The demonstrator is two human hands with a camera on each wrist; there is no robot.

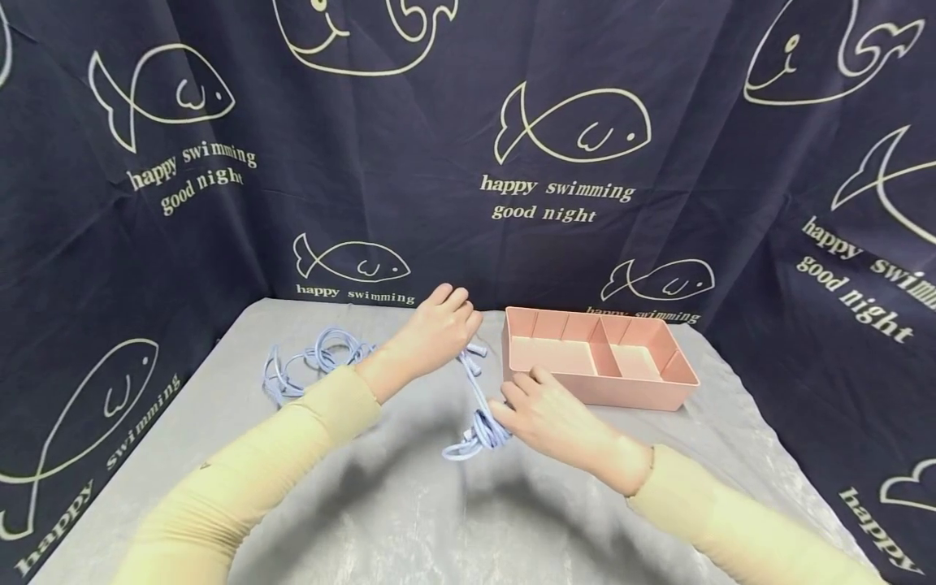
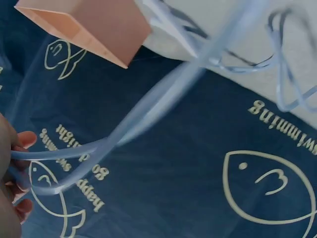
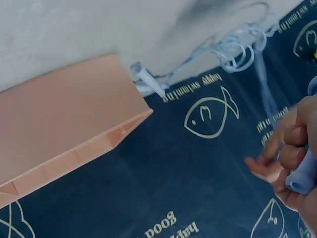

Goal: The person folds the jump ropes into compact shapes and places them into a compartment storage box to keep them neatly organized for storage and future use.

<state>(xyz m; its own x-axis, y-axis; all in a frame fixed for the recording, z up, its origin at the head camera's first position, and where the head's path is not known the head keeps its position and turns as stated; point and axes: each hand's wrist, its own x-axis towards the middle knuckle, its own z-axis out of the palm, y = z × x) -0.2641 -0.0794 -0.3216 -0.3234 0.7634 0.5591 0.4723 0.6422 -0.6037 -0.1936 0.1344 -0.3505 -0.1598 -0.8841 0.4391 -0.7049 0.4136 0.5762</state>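
My right hand [image 1: 556,418] grips a light-blue jump-rope handle [image 3: 299,181], with a bundle of looped blue cord [image 1: 483,435] hanging beside its fingers. My left hand [image 1: 446,325] is farther forward. In the left wrist view its fingers hold two strands of blue cord [image 2: 119,134], which stretch away blurred toward the upper right. Between the hands in the head view, cord runs down to the bundle. A light-blue handle [image 3: 148,79] lies on the cloth near the box. Loose coils of blue cord [image 1: 332,349] lie on the table behind my left forearm.
A pink box [image 1: 607,390] with a divider and two compartments stands at the back right, close to my right hand. Grey cloth covers the table [image 1: 380,520]. A dark-blue curtain [image 1: 439,162] with fish outlines hangs behind and at both sides.
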